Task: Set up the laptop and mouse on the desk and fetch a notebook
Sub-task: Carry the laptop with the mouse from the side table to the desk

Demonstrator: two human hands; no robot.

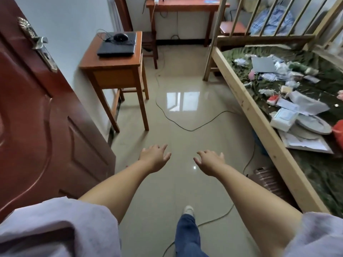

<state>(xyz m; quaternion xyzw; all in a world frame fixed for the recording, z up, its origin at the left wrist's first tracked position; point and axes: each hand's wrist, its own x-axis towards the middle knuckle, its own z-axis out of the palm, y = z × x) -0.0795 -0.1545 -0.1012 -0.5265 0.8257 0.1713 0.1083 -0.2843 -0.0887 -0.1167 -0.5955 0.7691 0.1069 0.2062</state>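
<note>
Laptop (117, 46) and mouse (120, 37) sit well ahead of your hands and off to their left, on the small wooden table (111, 64) against the wall: the laptop lies closed and flat, the black mouse rests on its lid, and its thin cord loops over the lid's far edge. Your left hand (155, 156) and right hand (209, 161) are stretched out in front of you over the glossy floor tiles (185, 112), near each other, palms down, fingers spread loosely and gripping nothing. Beyond your fingertips a green cable (187, 127) snakes across the floor. Left of your left hand stands the dark red door (46, 127) with its metal handle (38, 43). Right of your right hand runs the pale wooden bed frame (259, 125), its green bedding strewn with papers, packets and a grey flat sheet or pad (263, 64); you cannot tell if that is a notebook. Farther ahead, past the small table, a longer wooden desk (185, 5) stands at the far wall.
</note>
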